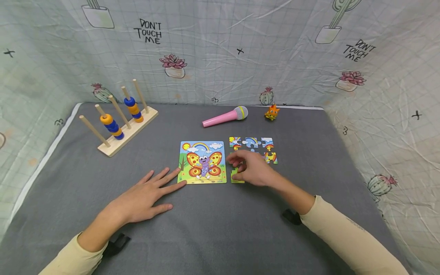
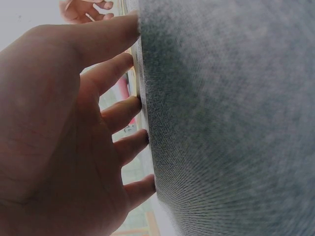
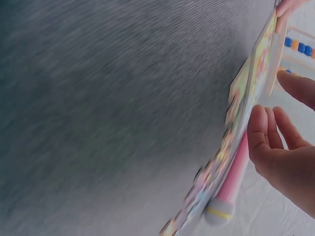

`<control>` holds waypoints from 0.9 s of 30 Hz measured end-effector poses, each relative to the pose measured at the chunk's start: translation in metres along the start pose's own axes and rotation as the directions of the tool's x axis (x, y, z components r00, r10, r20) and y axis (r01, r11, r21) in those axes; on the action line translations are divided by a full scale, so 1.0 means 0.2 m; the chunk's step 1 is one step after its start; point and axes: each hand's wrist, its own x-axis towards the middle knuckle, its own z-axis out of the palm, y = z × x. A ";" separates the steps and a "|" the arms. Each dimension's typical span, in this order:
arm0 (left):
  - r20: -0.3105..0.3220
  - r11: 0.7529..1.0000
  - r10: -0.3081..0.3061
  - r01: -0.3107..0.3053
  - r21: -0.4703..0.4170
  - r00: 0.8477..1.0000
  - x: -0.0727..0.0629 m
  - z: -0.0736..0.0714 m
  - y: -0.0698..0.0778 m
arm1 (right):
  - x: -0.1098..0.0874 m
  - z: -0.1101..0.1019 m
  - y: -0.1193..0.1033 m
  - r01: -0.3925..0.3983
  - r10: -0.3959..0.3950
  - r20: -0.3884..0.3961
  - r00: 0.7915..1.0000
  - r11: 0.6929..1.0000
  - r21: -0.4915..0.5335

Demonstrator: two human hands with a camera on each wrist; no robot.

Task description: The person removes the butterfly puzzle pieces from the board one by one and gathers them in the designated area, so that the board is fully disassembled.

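A square butterfly puzzle board (image 1: 204,164) lies flat on the grey cloth in the middle. My left hand (image 1: 141,198) rests on the cloth with fingers spread, its fingertips touching the board's lower left edge. Just right of the board, my right hand (image 1: 252,168) hovers over loose puzzle pieces (image 1: 251,142), which it partly covers. In the right wrist view the thumb and bent fingers of that hand (image 3: 285,152) stand apart with nothing between them. A green puzzle piece (image 1: 237,176) lies below its fingers, beside the board's right edge.
Behind the board lies a pink toy microphone (image 1: 223,117), with a small orange figurine (image 1: 272,112) to its right. A wooden peg stand (image 1: 128,133) with blue and orange rings stands at the back left. A printed fabric backdrop (image 1: 213,49) rises behind the table.
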 end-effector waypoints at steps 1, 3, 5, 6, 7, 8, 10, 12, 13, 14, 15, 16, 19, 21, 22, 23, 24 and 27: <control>0.001 1.000 0.000 0.000 0.000 1.000 0.00 0.00 0.00 | 0.01 0.01 -0.01 0.000 0.000 0.003 1.000 1.000 0.015; 0.002 1.000 -0.002 0.002 0.000 1.000 0.00 0.00 0.00 | 0.04 0.03 -0.03 0.006 -0.007 0.016 1.000 0.999 0.044; 0.002 1.000 -0.003 0.003 0.001 1.000 0.00 0.00 0.00 | 0.07 0.06 -0.05 0.011 -0.013 0.030 0.999 0.998 0.060; 0.002 1.000 -0.003 0.003 0.002 1.000 0.00 0.00 0.00 | 0.08 0.07 -0.06 0.012 -0.014 0.036 0.999 0.998 0.069; 0.002 1.000 -0.004 0.004 0.005 1.000 0.00 0.00 0.00 | 0.10 0.08 -0.07 0.019 -0.022 0.044 0.999 0.997 0.069; 0.002 1.000 -0.004 0.004 0.006 1.000 0.00 0.00 0.00 | 0.11 0.10 -0.08 0.023 -0.027 0.053 0.998 0.997 0.073; 0.001 1.000 -0.004 0.004 0.009 1.000 0.00 0.00 -0.01 | 0.14 0.12 -0.10 0.033 -0.037 0.068 0.997 0.997 0.065; 0.000 1.000 -0.003 0.003 0.010 1.000 0.00 0.00 -0.01 | 0.17 0.15 -0.11 0.047 -0.050 0.083 0.995 0.998 0.037; -0.001 1.000 -0.003 0.003 0.010 1.000 0.00 0.00 -0.01 | 0.18 0.16 -0.12 0.054 -0.055 0.091 0.994 0.998 0.021; -0.002 1.000 -0.002 0.002 0.009 1.000 0.00 0.00 -0.01 | 0.19 0.17 -0.13 0.058 -0.058 0.097 0.994 0.998 0.003; -0.004 1.000 0.000 0.000 0.008 1.000 0.00 0.00 -0.01 | 0.20 0.18 -0.13 0.063 -0.061 0.100 0.993 0.998 -0.019; -0.005 1.000 0.002 -0.002 0.008 1.000 0.00 0.00 -0.01 | 0.21 0.19 -0.14 0.066 -0.062 0.103 0.993 0.997 -0.043; -0.007 1.000 0.004 -0.004 0.008 1.000 0.00 0.00 -0.01 | 0.24 0.22 -0.15 0.077 -0.067 0.105 0.992 0.992 -0.100; -0.007 1.000 0.005 -0.005 0.007 1.000 0.00 0.00 0.00 | 0.25 0.24 -0.16 0.086 -0.072 0.103 0.992 0.987 -0.138; -0.007 1.000 0.006 -0.005 0.007 1.000 0.00 0.00 0.00 | 0.25 0.24 -0.16 0.094 -0.078 0.101 0.992 0.983 -0.155; -0.006 1.000 0.005 -0.005 0.006 1.000 0.00 0.00 0.00 | 0.25 0.25 -0.16 0.098 -0.082 0.101 0.991 0.981 -0.169; -0.006 1.000 0.005 -0.005 0.005 1.000 0.00 0.00 0.00 | 0.26 0.25 -0.17 0.102 -0.085 0.101 0.991 0.978 -0.181; -0.007 1.000 0.005 -0.005 0.001 1.000 0.00 0.00 0.00 | 0.26 0.26 -0.17 0.107 -0.086 0.107 0.991 0.973 -0.203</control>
